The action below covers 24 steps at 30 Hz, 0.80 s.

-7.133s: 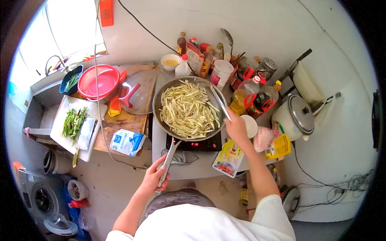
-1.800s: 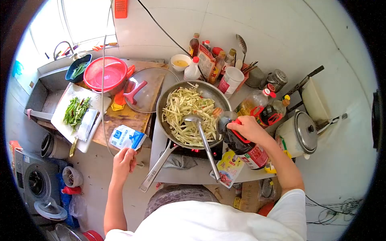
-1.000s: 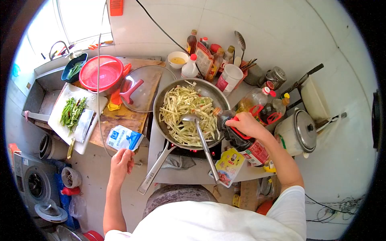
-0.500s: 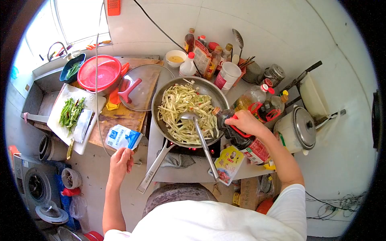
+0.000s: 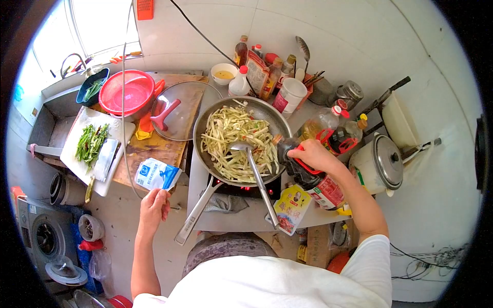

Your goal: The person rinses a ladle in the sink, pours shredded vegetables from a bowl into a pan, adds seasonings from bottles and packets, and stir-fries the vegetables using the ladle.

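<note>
A frying pan (image 5: 286, 119) of pale shredded vegetable strips (image 5: 226, 128) sits on the lit cooktop (image 5: 241, 191). A metal spatula (image 5: 259, 177) leans in it, its handle over the near rim. My right hand (image 5: 310, 155) is closed round the red handle of a large bottle of dark liquid (image 5: 322, 189). The bottle is tipped, its mouth at the pan's right rim; I cannot make out any stream. My left hand (image 5: 155, 204) pinches the lower edge of a white and blue packet (image 5: 157, 174), left of the pan and over the counter's edge.
A cutting board (image 5: 77, 141) bears cut greens and a cleaver (image 5: 104, 160). A glass lid (image 5: 187, 110) and red colander (image 5: 126, 92) stand behind. Several seasoning bottles (image 5: 272, 77) line the wall. A rice cooker (image 5: 380, 164) stands right; a yellow packet (image 5: 290, 208) lies at the front.
</note>
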### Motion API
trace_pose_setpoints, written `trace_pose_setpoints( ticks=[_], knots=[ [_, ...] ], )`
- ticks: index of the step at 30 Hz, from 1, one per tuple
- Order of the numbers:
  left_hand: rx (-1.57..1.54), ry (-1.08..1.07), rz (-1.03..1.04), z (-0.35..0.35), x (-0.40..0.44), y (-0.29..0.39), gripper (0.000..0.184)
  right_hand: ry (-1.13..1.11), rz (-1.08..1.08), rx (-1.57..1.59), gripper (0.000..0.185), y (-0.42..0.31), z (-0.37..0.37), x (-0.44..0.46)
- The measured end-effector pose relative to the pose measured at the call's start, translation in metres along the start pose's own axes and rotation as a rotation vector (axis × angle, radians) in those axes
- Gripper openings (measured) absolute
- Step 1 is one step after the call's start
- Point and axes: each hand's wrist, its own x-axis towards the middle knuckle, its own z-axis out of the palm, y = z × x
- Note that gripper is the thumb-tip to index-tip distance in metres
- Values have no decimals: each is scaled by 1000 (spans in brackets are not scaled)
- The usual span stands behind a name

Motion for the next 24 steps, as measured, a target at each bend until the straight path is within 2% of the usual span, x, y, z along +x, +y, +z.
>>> trace_pose_setpoints(
  ticks=[13,16,24],
  knots=[
    [-28,13,-16,4,-4,2,31,-8,18,7,52,0,-5,-5],
    [5,17,4,5,-4,-1,37,-6,8,5,52,2,-3,-3],
    [6,14,9,7,-5,0,37,1,-6,38,51,1,-5,-2]
  ],
)
